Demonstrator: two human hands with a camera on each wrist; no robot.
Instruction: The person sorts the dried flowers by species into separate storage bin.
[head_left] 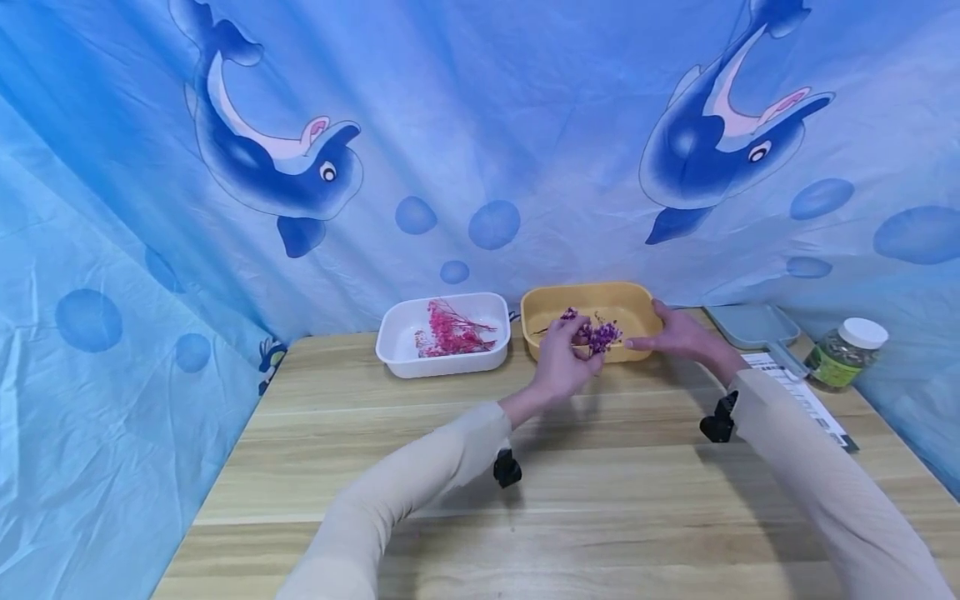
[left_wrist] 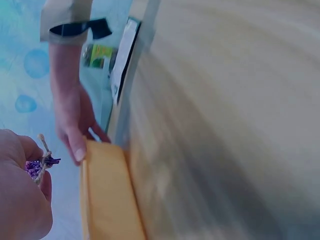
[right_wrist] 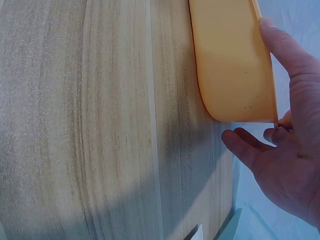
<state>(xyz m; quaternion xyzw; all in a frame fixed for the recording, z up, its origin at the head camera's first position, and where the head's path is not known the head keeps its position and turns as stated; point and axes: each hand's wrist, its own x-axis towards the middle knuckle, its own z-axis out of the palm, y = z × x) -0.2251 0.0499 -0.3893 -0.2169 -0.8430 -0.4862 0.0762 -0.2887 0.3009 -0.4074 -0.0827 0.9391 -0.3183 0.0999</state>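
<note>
Purple dried flowers [head_left: 603,335] are gripped in my left hand [head_left: 562,362], held at the front side of the yellow basin [head_left: 633,315]. In the left wrist view, twine [left_wrist: 47,155] is tied around the stems of this bunch. My right hand [head_left: 682,335] holds the basin's right end, with the thumb [right_wrist: 280,42] on its rim and the fingers around the outside corner. More purple sprigs [head_left: 568,313] show behind my left hand, which hides part of the basin.
Left of the basin stands a white basin [head_left: 393,360] with pink dried flowers [head_left: 453,333] inside. At right lie a pale blue-green dustpan-like thing [head_left: 750,323], a printed sheet [head_left: 813,404] and a white-lidded jar [head_left: 843,354]. A blue dolphin curtain [head_left: 450,150] hangs behind the wooden table [head_left: 360,450].
</note>
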